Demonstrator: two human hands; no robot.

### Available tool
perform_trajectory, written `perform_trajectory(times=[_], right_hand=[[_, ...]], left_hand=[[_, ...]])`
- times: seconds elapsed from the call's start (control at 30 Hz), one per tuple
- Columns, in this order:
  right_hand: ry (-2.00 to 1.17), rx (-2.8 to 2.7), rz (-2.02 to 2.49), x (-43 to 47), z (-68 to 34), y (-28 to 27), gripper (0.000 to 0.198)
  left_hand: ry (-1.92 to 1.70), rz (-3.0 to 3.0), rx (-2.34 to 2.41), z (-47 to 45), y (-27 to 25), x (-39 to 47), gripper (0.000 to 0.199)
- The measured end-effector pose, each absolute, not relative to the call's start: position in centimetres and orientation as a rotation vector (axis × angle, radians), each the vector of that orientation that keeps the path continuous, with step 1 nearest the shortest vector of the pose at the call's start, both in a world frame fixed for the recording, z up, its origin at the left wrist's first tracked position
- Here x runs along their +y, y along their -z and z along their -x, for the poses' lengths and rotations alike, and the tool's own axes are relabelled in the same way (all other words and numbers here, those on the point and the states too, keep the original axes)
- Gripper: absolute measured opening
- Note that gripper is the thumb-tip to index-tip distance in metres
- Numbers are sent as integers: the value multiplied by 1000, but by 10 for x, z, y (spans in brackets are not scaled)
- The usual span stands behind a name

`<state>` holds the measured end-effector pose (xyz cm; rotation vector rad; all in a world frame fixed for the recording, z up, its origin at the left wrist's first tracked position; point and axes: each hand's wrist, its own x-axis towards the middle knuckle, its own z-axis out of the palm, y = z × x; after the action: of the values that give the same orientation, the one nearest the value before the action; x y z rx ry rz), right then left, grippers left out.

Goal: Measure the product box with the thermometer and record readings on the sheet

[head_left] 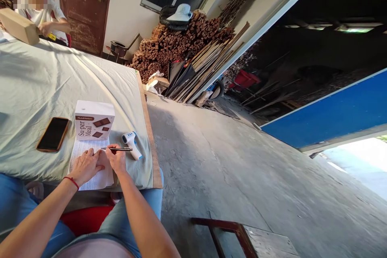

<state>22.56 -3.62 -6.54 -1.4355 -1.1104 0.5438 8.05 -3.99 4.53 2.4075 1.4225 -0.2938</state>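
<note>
My left hand (88, 166) lies flat with fingers stretched out on a sheet of written paper (92, 183) near the table's front edge. A dark pen (122, 149) is pinched in my right hand (116, 159), which rests at the paper's right side. Just behind the paper stands a white box (94, 121) labelled "Su-per Meal". To the right of my right hand lies a white and blue infrared thermometer (132, 145). A phone (53, 134) with a dark screen and orange-brown case lies left of the paper.
A pale cloth covers the table (69, 84). Another person (45, 20) sits at the far left with a cardboard box (19, 26). Stacked firewood (187, 40) lines the wall. A wooden stool (242, 238) stands on the concrete floor at lower right.
</note>
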Motion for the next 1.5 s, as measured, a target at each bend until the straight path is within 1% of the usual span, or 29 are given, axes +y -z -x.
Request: perform_trajectory(times=[0.1,0.17,0.3,0.63,1.0,1.23,1.37,1.5], right_hand=[[-563,-1082,1457,-33,-225,68,16],[-470,-1095,1463,-32,-224,70,14],[-307,-1162,1453,-33,-222,73,16],[-221,-1245,1520,-34,-220,72,19],[-268,-1251,1533,-35,-219,69,15],[-293,-1203,1522,-35,-220,68,18],[-291,-1205,1525,-34,-220,70,19],[-290,-1221,1512,-34,-220,73,16]], left_hand=[[286,-2392,1431,-80,-47,-40,60],[272,-2393,1437,-80,-45,-39,61],[261,-2396,1447,-80,-42,-40,60],[271,-2387,1446,-80,-42,-40,58],[244,-2386,1443,-79,-39,-40,58],[229,-2387,1436,-79,-38,-39,55],[235,-2389,1438,-79,-37,-39,57],[238,-2388,1433,-79,-38,-40,57]])
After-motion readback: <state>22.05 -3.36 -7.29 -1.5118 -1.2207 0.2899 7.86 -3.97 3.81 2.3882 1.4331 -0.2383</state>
